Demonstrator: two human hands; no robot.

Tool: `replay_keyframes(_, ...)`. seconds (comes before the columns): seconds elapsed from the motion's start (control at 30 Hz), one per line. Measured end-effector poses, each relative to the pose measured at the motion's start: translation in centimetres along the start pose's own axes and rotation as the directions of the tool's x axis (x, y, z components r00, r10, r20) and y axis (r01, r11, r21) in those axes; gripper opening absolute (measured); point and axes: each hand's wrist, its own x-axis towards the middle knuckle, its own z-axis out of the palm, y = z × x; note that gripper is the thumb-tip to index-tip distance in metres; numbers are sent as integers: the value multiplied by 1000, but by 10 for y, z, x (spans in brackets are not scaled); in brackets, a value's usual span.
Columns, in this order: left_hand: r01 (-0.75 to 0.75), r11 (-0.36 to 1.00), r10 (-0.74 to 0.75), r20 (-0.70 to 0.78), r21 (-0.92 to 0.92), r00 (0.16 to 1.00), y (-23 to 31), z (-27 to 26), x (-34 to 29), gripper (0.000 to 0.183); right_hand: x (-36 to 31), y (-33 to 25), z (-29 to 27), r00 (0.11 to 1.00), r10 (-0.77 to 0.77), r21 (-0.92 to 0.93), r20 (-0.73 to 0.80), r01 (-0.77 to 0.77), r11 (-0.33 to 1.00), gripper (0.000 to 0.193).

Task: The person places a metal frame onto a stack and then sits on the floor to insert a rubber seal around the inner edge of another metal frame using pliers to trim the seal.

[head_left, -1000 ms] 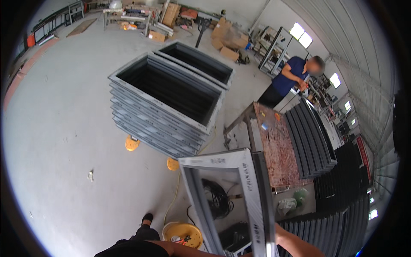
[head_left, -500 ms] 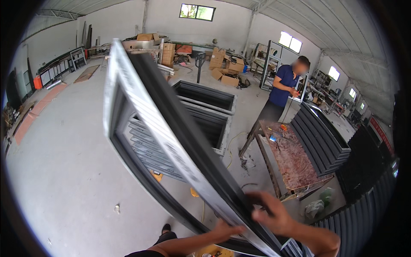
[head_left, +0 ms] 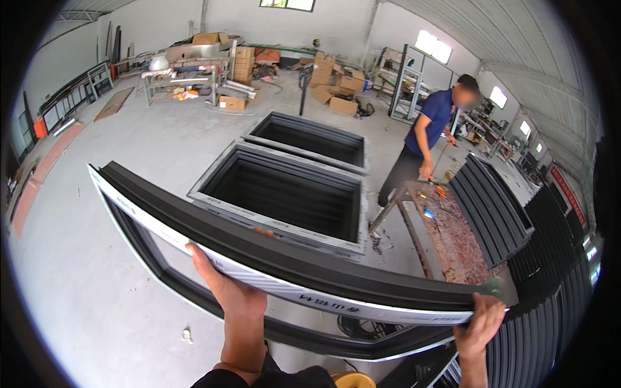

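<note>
Both hands clamped on window frame (head_left: 291, 271): left hand (head_left: 233, 291) mid-rail, right hand (head_left: 479, 323) at 4 o'clock corner. Carrying step; next calls for level grip.

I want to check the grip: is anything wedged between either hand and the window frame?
Nothing visible. The left hand wraps the near rail of the window frame directly, and the right hand grips its right end bare.
</note>
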Motion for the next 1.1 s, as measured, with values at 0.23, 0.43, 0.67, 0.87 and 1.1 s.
replay_keyframes(0.23, 147, 968, -127, 106, -205, 986, 7, 2, 117, 88, 116, -35, 25, 987, -60, -77, -149, 48, 996, 52)
replay_keyframes(0.43, 116, 982, -92, 160, -152, 983, -32, 20, 209, 88, 177, -37, 107, 966, -88, -66, -244, 74, 995, 51)
replay_keyframes(0.67, 50, 998, -56, 125, 50, 991, -110, 52, 302, 88, 251, -18, 222, 970, -32, 0, -239, 33, 999, 45)
replay_keyframes(0.87, 46, 974, -55, 34, 222, 998, -176, 72, 373, 103, 325, -12, 315, 990, 34, 53, -136, -27, 998, 47)
replay_keyframes(1.1, 279, 936, -279, -30, 216, 960, -254, 79, 451, 99, 380, 4, 419, 999, 43, 134, 10, -44, 990, 51)
